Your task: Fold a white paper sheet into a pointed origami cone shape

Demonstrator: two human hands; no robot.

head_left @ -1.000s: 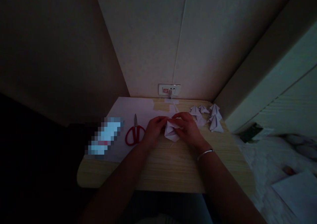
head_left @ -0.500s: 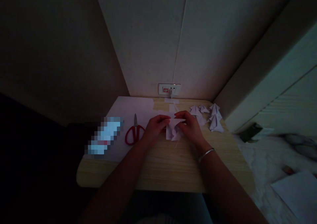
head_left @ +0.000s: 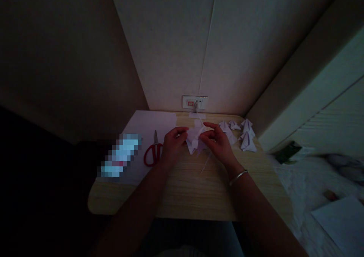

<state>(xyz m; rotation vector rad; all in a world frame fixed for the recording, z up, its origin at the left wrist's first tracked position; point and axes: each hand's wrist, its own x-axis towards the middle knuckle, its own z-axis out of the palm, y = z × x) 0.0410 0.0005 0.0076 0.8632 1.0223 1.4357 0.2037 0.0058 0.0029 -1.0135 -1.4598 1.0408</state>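
Note:
Between my two hands is a piece of folded white paper [head_left: 193, 140], held above the table. My left hand [head_left: 174, 143] pinches its left edge between thumb and fingers. On the other side, my right hand [head_left: 216, 140] grips the paper's right part with thumb and index finger. Red-handled scissors [head_left: 153, 154] lie just left of my left hand, blades pointing away. Several folded paper figures [head_left: 248, 141] stand at the table's right rear, beyond my right hand. The dim light hides the finer folds.
The wooden table [head_left: 193, 200] meets the wall below a socket [head_left: 195, 102] with a plug in it. White paper sheets [head_left: 156, 118] lie under the scissors and a bright, blurred-out rectangular object [head_left: 121, 156]. Paper strips [head_left: 206, 163] lie near my hands. Another sheet [head_left: 341, 221] is at right.
The folded paper has turned and opened into a more pointed shape. My right hand has shifted its grip, and my left hand has moved slightly left and away from me. A thin strip now shows.

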